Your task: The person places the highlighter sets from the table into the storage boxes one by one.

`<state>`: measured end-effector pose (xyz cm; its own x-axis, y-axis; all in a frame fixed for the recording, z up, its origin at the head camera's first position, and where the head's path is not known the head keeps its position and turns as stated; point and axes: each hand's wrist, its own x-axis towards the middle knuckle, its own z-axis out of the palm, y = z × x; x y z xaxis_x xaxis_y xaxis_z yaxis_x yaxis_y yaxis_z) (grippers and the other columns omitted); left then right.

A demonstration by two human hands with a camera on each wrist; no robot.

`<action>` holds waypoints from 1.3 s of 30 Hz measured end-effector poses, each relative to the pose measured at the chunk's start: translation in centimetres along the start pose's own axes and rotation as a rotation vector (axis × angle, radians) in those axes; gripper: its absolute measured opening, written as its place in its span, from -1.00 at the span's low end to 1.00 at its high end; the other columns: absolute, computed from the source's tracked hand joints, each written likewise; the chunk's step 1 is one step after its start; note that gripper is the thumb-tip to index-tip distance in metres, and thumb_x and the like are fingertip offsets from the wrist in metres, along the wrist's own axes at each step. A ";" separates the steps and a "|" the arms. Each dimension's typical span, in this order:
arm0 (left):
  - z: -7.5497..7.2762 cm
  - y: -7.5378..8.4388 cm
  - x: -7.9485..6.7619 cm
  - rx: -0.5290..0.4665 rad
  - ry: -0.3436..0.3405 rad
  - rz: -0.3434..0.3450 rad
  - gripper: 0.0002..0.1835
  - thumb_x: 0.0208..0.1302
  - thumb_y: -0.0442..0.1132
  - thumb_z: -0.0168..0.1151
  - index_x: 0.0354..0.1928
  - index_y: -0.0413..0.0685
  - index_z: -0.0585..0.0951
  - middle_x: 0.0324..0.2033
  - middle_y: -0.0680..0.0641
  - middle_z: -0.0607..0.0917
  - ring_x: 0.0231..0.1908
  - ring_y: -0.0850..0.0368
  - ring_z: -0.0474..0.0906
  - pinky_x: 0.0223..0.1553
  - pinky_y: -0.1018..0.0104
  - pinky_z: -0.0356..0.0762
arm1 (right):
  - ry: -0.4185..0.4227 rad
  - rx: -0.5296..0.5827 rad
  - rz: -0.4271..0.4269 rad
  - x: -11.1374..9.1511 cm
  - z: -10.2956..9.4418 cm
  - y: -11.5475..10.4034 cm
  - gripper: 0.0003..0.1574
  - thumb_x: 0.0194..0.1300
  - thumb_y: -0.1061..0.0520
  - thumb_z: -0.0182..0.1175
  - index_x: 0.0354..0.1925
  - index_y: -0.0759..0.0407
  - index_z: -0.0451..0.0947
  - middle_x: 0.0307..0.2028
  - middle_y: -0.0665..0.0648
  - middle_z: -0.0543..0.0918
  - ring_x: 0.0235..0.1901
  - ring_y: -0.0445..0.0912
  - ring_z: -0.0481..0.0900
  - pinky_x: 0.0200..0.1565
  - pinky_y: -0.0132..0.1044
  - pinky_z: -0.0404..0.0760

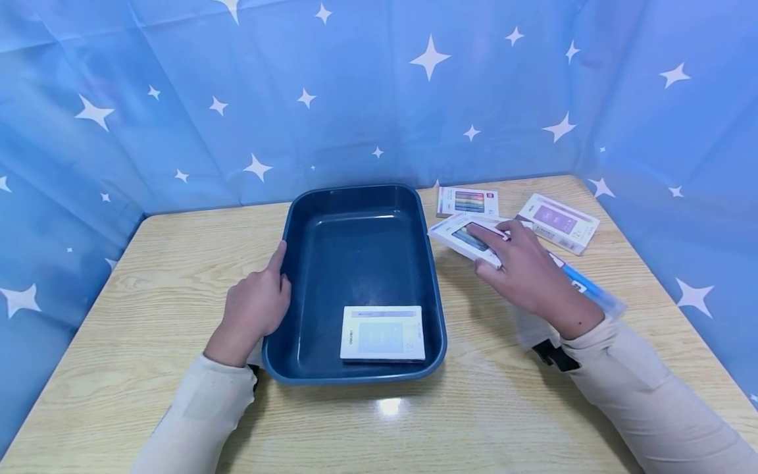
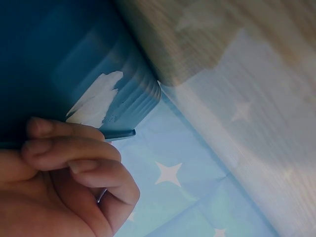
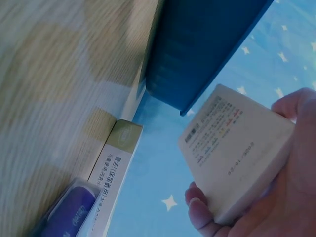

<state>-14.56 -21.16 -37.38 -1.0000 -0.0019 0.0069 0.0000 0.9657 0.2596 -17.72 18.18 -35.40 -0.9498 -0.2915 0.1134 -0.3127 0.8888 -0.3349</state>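
My right hand (image 1: 527,270) grips a flat white box of coloured sticks (image 1: 464,238), raised just right of the blue tray (image 1: 439,289). In the right wrist view, the printed back of this white box (image 3: 232,153) faces the camera, with fingers curled round its edges. My left hand (image 1: 254,306) holds the tray's left rim, index finger lying along it. From the left wrist, the other fingers (image 2: 94,163) show curled beside the tray's outer wall (image 2: 44,59). Inside the tray, near its front, lies another white box (image 1: 383,334) with a pale panel.
At the table's back right lie a white box with coloured stripes (image 1: 468,201) and a white box with a purple panel (image 1: 559,222). A blue clear-wrapped pack (image 1: 592,289) is partly hidden behind the right hand. Star-patterned blue cloth (image 1: 355,85) hangs behind and beside the table.
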 end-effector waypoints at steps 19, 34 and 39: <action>0.1 0.0 0.0 0.001 0.007 0.004 -0.37 0.36 -0.14 -0.23 0.45 0.09 -0.07 -0.84 -0.02 0.35 -0.85 0.09 0.27 -0.80 0.29 0.19 | 0.007 0.007 -0.071 -0.6 1.0 -1.0 -0.27 0.22 -0.12 -0.02 0.35 -0.39 0.07 0.23 0.23 0.20 0.07 0.08 0.23 -0.06 0.08 0.36; 0.0 -0.1 -0.1 -0.003 0.012 0.006 -0.37 0.36 -0.14 -0.23 0.45 0.07 -0.07 -0.84 -0.02 0.36 -0.86 0.10 0.28 -0.80 0.30 0.20 | 0.041 -0.061 -0.123 -0.8 1.6 -1.6 -0.21 0.14 -0.13 0.09 0.33 -0.44 0.10 0.26 0.22 0.18 0.10 0.08 0.21 -0.05 0.09 0.42; 0.0 0.0 -0.1 -0.005 0.013 0.008 -0.36 0.36 -0.14 -0.23 0.45 0.08 -0.07 -0.84 -0.02 0.36 -0.86 0.10 0.27 -0.80 0.30 0.20 | 0.063 -0.080 -0.153 -0.9 1.7 -1.7 -0.18 0.10 -0.12 0.14 0.32 -0.44 0.13 0.27 0.23 0.18 0.12 0.10 0.22 -0.05 0.11 0.42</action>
<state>-14.49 -21.17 -37.38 -0.9998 0.0022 0.0210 0.0077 0.9644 0.2642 -16.37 16.30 -36.54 -0.8886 -0.4047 0.2162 -0.4495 0.8620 -0.2341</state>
